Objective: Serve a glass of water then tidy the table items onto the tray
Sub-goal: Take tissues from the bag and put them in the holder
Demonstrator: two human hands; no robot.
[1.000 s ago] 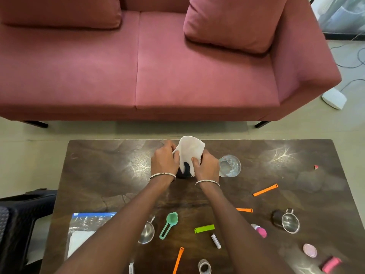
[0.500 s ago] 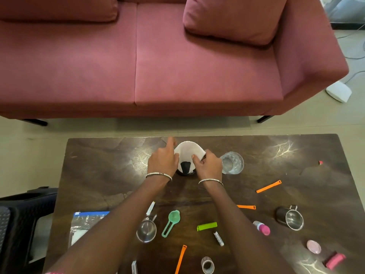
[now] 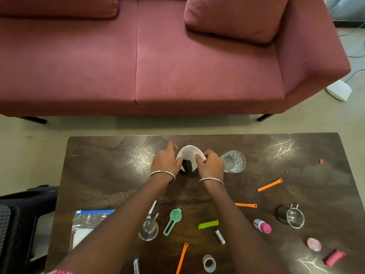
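Note:
A white paper napkin (image 3: 188, 155) lies curved over a dark round object (image 3: 187, 167) near the table's far edge. My left hand (image 3: 166, 160) pinches the napkin's left edge with the thumb, its index finger stretched forward. My right hand (image 3: 211, 164) pinches the napkin's right edge. A clear glass (image 3: 234, 161) with water stands upright just right of my right hand. No tray is in view.
Scattered on the dark wooden table (image 3: 98, 165) are two steel cups (image 3: 149, 228) (image 3: 293, 217), a green scoop (image 3: 172, 220), several orange strips (image 3: 269, 184), a green clip (image 3: 208, 224), a pink-capped bottle (image 3: 262, 226) and a plastic bag (image 3: 87, 224). A red sofa (image 3: 167, 56) stands beyond.
The napkin has come down from a raised, loose shape and now wraps over the dark object. Both hands stayed at its edges. The view shifted slightly.

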